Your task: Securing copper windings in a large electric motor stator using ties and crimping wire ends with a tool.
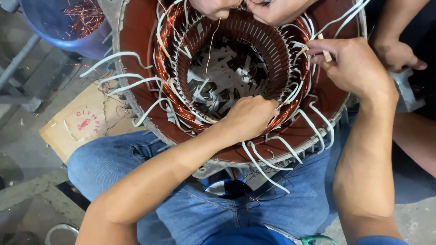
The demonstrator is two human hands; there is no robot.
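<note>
Left hand (247, 119) is curling closed on the copper wire windings (290, 106) at the near inner rim of the big round reddish-brown motor stator (141, 36), which is resting against the person's blue-jeaned lap. Right hand (352, 66) is pinching a small pale wooden stick (325, 52) at the right rim, beside the white sleeved leads (268, 165). Step looks like seating coils into slots; next move likely calls for firm, careful pressing without nicking wire. Another person's hands (268, 9) are working the far rim.
</note>
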